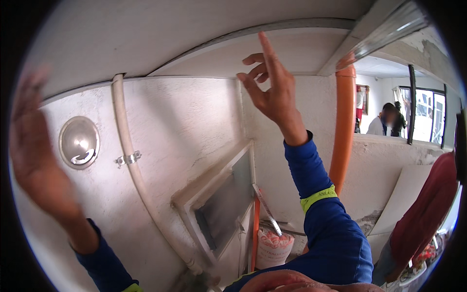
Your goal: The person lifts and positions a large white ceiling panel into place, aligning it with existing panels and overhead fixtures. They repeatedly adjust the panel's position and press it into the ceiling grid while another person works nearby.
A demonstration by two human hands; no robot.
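Note:
Both my arms are raised in blue sleeves with yellow-green bands. My right hand (pixel 275 92) holds nothing; its index finger points up at the ceiling panel (pixel 287 51), the other fingers loosely bent and apart. The fingertip overlaps the dark gap (pixel 233 36) along the panel's edge; I cannot tell whether it touches. My left hand (pixel 39 160), smeared by motion, is lifted flat at the far left with its fingers stretched upward and no object visible in it. It is near the large ceiling board (pixel 121 39) and a round metal wall fitting (pixel 80 142).
A pale pipe (pixel 127 131) with a metal clamp (pixel 128 158) runs down the wall. An orange pipe (pixel 343 112) stands right of my arm. Below are a framed window (pixel 226 204) and a white sack (pixel 274 248). A person in a red sleeve (pixel 421 209) is close right; another person (pixel 384 121) is beyond the opening.

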